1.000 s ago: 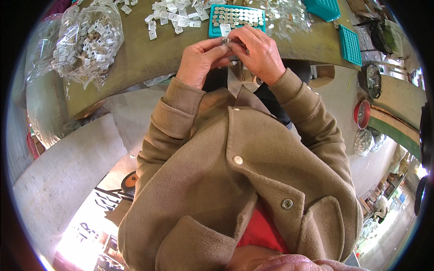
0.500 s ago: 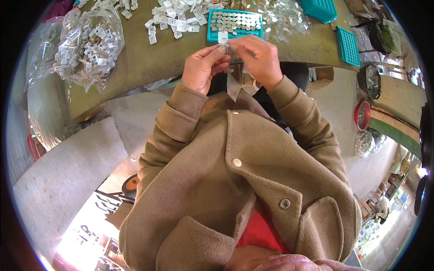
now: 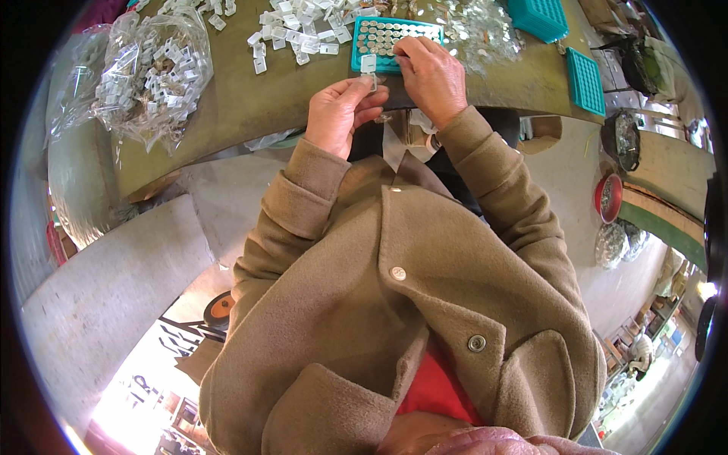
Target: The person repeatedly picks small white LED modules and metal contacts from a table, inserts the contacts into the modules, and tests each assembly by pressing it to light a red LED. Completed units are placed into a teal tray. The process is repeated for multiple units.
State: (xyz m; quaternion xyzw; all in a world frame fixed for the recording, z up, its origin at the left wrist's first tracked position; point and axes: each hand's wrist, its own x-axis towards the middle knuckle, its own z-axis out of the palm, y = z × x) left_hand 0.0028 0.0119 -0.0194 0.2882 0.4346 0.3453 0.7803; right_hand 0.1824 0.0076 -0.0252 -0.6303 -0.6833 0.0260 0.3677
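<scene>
At the top centre of the frame, the left hand pinches a small clear plastic case between thumb and fingers, its flap pointing up toward the top edge. Just right of it, the right hand has its fingers bent together over the teal tray; whether they grip anything cannot be told. Rows of round silvery discs fill the tray's upper part. On the tabletop, loose plastic cases lie left of the tray and shiny clear bits right of it. A clear bag of white pieces sits at upper left; a stack of teal trays stands at upper right.
</scene>
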